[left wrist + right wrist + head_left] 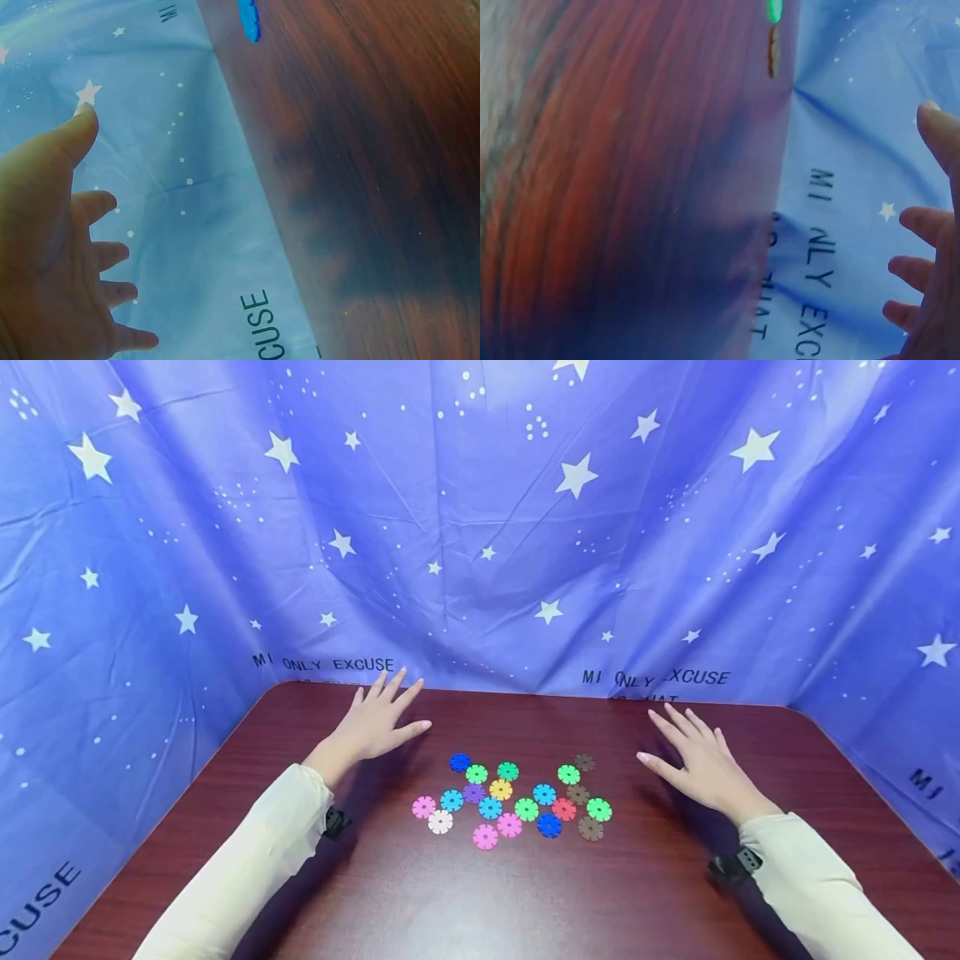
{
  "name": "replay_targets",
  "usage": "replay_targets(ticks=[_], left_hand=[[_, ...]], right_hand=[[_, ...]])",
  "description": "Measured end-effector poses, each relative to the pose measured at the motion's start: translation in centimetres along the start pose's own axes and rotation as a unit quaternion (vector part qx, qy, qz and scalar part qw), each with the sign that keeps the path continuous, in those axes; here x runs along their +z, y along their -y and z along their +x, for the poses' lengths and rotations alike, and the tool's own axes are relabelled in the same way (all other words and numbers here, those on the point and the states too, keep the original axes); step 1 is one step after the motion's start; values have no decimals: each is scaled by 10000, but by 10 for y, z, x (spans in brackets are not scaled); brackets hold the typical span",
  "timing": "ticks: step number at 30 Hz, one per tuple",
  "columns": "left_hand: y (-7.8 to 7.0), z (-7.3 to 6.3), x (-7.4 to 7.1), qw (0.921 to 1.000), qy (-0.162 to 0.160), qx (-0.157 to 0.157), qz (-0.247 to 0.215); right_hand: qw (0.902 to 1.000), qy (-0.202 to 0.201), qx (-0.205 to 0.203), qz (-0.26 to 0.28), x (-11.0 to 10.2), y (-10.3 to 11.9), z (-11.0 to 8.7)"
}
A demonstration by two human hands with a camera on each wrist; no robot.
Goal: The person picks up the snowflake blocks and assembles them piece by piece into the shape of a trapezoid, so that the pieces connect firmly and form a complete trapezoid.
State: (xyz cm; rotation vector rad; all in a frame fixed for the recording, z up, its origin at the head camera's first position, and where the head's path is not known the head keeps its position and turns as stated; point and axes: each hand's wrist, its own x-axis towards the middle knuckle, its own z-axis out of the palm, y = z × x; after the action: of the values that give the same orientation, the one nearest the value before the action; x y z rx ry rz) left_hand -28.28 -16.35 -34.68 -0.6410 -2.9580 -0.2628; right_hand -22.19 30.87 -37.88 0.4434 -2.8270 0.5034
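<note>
Several flat, notched plastic discs lie spread over the middle of the table, among them a white disc point(440, 822), a yellow disc point(501, 790), a red disc point(564, 810) and a purple disc point(474, 793). Others are pink, green, blue and brown. To their left, my left hand point(375, 724) is held above the table with fingers spread, holding nothing. My right hand point(702, 768) hovers to their right, also spread and bare. In the left wrist view a blue disc point(250, 20) shows at the top edge; the right wrist view catches a brown disc point(772, 52).
The dark red-brown wooden table point(465, 910) reaches back to a blue cloth point(465, 510) printed with stars and lettering, which hangs behind it and at both sides. A black strap device point(738, 864) sits at the right wrist, another point(336, 822) at the left.
</note>
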Motion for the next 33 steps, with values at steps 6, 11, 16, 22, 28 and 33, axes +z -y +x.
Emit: replay_targets(ticks=[6, 11, 16, 22, 28, 33], left_hand=[[-2, -6, -1, 9998, 1, 191, -43], [-4, -11, -3, 9991, -42, 395, -117], [-5, -18, -4, 9967, -165, 632, -484], [0, -23, 5, 9869, -86, 764, -1416], [5, -30, 16, 9704, 110, 1020, -2187], [6, -37, 21, 9516, 407, 1063, -2856]], right_hand=[[9981, -28, -447, 430, 0, 12, -7], [9944, -180, -785, 686, 2, 17, -12], [9909, -127, -907, 988, 5, 19, -15], [9892, -56, -789, 1234, 10, 23, -22], [9785, 120, -869, 1869, 21, 25, -27], [9731, 379, -706, 2160, 25, 27, -28]])
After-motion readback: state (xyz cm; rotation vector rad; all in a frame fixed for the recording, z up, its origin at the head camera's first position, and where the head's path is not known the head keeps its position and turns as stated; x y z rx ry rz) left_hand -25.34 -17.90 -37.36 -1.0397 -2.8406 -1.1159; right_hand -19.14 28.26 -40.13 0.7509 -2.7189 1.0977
